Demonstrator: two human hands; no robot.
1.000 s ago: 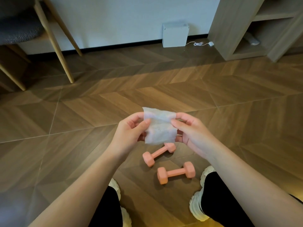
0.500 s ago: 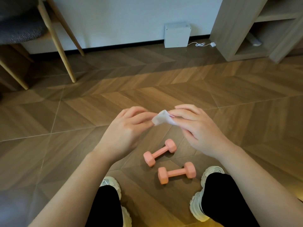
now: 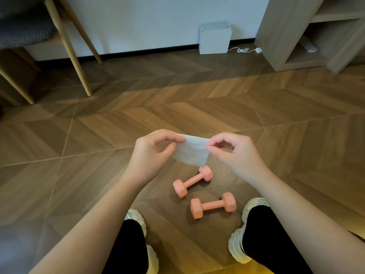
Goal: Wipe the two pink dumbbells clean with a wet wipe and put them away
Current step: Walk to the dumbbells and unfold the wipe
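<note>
Wipe [image 3: 192, 153] stretched between both hands above the floor [image 3: 197, 115]. Left hand [image 3: 152, 153] grip pinches one top corner, right hand [image 3: 235, 155] grip pinches the other. One sheet: thin, white, limp. Two pink dumbbells with faceted ends and a smooth coat lie on chevron wood between two chunky white shoes [image 3: 240, 246]: far dumbbell [image 3: 193, 181] angled, near dumbbell [image 3: 213, 205] almost level, close but apart. Open floor ahead up to chair legs [image 3: 75, 56] left, white box [image 3: 214, 39] at the wall, shelf unit [image 3: 286, 36] right.

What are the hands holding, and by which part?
A white wet wipe, pinched at its upper corners: left hand on the left one, right hand on the right.
</note>
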